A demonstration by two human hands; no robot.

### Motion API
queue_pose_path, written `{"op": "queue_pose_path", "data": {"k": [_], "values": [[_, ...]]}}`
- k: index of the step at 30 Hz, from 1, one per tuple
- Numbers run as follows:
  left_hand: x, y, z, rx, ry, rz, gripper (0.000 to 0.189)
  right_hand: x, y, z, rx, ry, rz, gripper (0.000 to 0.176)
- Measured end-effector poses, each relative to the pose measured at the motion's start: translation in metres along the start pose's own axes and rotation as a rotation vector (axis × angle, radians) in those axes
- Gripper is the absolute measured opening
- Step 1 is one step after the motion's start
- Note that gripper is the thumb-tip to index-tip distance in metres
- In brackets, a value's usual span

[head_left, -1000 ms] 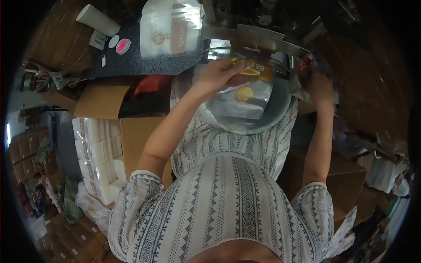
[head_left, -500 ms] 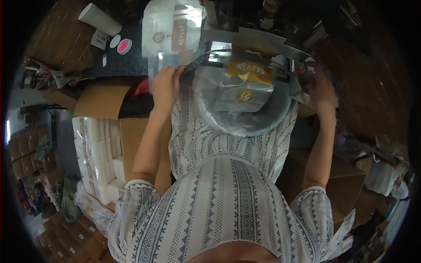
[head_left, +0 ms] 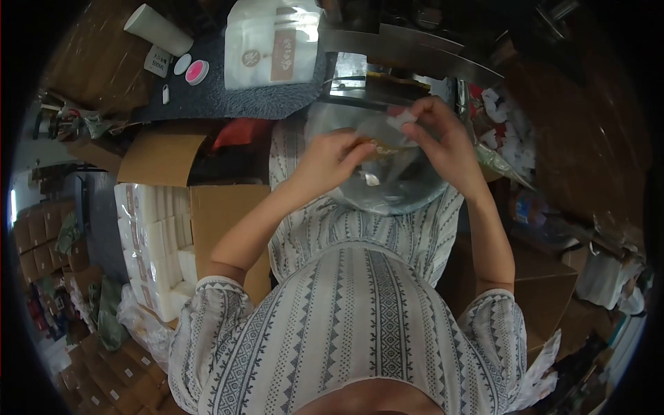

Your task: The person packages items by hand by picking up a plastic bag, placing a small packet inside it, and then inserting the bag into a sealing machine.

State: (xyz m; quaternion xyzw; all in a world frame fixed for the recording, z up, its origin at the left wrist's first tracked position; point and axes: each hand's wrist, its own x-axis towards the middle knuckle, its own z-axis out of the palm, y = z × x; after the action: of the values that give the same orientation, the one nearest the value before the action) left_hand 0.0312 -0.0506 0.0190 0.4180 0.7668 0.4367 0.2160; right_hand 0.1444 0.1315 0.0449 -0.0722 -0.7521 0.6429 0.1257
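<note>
Near the mat's (head_left: 211, 100) left edge: one cup (head_left: 158, 30), one card (head_left: 158, 61), one lid (head_left: 182, 64), one pink tub (head_left: 196, 72); near its right edge, one pouch stack (head_left: 272, 45).

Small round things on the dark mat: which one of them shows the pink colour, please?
The pink-centred one, with a white rim, on the side nearer the white pouch. The plain white disc close beside it shows no pink.

Pouches (head_left: 271, 52) lie on the cloth (head_left: 277, 102), left of the basin (head_left: 387, 205).

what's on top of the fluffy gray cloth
On the cloth are a white pouch, a pink-filled round container, a white disc. Whatever lies under the pouch is covered.
</note>
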Motion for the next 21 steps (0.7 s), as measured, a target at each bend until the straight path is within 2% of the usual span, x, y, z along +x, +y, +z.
{"op": "queue_pose_path", "data": {"k": [1,2,4,5,7,9,12,14,15,16,17,18,20,21], "values": [[0.008,-0.001,0.005,-0.268,-0.091,-0.173,0.017,0.000,0.005,-0.002,-0.133,0.141,-0.033,0.022],[0.018,-0.001,0.006,-0.270,-0.089,-0.168,0.017,-0.001,0.007,-0.006,-0.266,0.284,-0.067,0.025],[0.043,-0.005,0.006,-0.305,-0.181,-0.315,0.024,-0.007,0.003,-0.020,-0.332,0.324,-0.074,0.027],[0.055,-0.009,0.009,-0.305,-0.182,-0.313,0.024,-0.011,0.001,-0.028,-0.395,0.363,-0.081,0.029],[0.071,-0.016,0.014,-0.765,-0.099,-0.442,0.028,-0.024,-0.009,-0.040,-0.456,0.330,-0.021,0.027],[0.071,-0.012,0.011,-0.771,-0.098,-0.464,0.029,-0.038,-0.012,-0.051,-0.519,0.293,0.041,0.026],[0.065,-0.011,0.010,-0.752,-0.091,-0.480,0.032,-0.058,-0.014,-0.068,-0.590,0.352,0.059,0.025],[0.066,-0.010,-0.003,-0.730,-0.084,-0.467,0.034,-0.070,-0.022,-0.080,-0.715,0.456,0.170,0.026],[0.069,-0.007,-0.028,-0.643,-0.183,-0.435,0.037,-0.080,-0.024,-0.087,-0.717,0.457,0.166,0.026],[0.072,-0.011,-0.051,-0.554,-0.282,-0.400,0.041,-0.091,-0.026,-0.093,-0.892,0.457,0.270,0.026],[0.082,-0.029,-0.071,-0.358,-0.135,-0.351,0.043,-0.097,-0.026,-0.100,-1.067,0.459,0.376,0.026],[0.097,-0.049,-0.092,-0.163,0.012,-0.300,0.045,-0.099,-0.022,-0.107,-1.069,0.467,0.376,0.026],[0.118,-0.075,-0.124,0.341,0.356,-0.139,0.051,-0.099,-0.011,-0.116,-1.278,0.367,0.579,0.028],[0.125,-0.090,-0.123,0.341,0.354,-0.141,0.051,-0.092,-0.008,-0.112,-1.277,0.364,0.582,0.028]]}}
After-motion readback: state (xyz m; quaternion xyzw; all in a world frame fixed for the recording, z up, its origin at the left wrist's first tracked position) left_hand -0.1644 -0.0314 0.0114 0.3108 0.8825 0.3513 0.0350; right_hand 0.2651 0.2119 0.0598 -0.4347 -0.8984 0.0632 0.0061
